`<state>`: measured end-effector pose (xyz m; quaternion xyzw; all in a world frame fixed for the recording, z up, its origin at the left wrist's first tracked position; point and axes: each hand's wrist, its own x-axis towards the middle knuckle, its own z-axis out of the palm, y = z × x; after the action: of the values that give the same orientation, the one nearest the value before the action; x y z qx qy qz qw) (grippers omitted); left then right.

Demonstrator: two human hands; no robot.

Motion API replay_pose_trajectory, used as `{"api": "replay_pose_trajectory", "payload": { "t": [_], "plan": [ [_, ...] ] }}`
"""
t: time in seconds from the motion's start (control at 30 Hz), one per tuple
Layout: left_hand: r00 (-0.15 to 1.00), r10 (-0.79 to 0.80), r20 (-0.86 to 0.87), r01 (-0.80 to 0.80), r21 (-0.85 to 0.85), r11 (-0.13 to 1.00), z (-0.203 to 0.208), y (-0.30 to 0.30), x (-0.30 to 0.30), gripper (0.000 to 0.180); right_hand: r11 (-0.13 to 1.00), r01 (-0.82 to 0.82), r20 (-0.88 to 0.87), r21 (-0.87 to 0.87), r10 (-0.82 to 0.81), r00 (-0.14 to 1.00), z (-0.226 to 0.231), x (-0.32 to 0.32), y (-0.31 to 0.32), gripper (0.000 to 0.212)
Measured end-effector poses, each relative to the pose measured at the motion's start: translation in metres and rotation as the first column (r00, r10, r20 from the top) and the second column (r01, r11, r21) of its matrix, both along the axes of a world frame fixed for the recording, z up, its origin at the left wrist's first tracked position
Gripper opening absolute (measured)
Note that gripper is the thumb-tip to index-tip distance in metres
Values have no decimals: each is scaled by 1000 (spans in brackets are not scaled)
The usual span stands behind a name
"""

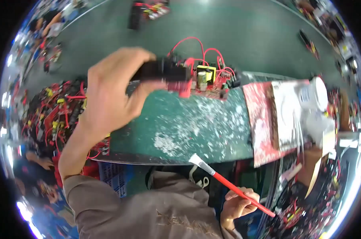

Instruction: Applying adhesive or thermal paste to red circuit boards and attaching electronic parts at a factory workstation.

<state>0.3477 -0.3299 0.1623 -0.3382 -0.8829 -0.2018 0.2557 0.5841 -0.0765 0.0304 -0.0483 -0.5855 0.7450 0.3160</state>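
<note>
Here, the left hand (112, 87) closed around the black end of a red board (208, 89), the board over the far part of the green table (148, 119), the right hand (240, 201) gripping a brush (232, 186), bristles (195, 160) by the near edge.

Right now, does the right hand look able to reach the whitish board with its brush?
Probably yes: nothing seems to stand between the right hand and the whitish board, though the brush points leftward and would need turning.

Heaped circuit boards (55, 115) mark this electronics workshop.
</note>
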Motion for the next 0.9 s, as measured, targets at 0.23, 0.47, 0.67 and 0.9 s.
{"api": "replay_pose_trajectory", "payload": {
  "t": [0.23, 0.47, 0.67, 0.9],
  "plan": [
    [691, -28, 722, -113, 146, 983, -95, 21, 10, 33, 974, 222, -23, -45, -223, 974, 12, 20, 15, 31],
    [913, -58, 404, -39, 228, 973, -124, 42, -19, 36, 966, 246, 58, -78, -242, 969, 16, 12, 19, 33],
    [713, -65, 698, -102, 196, 975, -83, 18, 26, 23, 969, 226, 67, -96, -220, 973, 5, 8, 18, 33],
    [857, 140, 496, -215, 97, 972, -97, 12, 51, 40, 979, 178, 108, -101, -167, 980, 5, -5, 16, 33]
  ]
}}
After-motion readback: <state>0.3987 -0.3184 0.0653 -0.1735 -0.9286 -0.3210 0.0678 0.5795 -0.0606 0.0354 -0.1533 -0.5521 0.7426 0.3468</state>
